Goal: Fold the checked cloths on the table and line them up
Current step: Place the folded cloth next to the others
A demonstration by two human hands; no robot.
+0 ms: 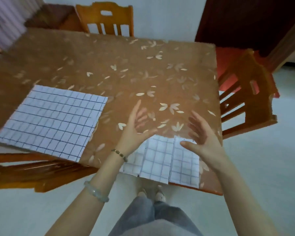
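I see both hands spread wide, holding nothing: left hand [136, 128] and right hand [201, 135] above the folded cloths [162, 160] at the counter's [126, 65] near edge; unfolded cloth [53, 120] left.

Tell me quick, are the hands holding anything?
Left hand: open, fingers spread, holding nothing.
Right hand: open, fingers spread, holding nothing.
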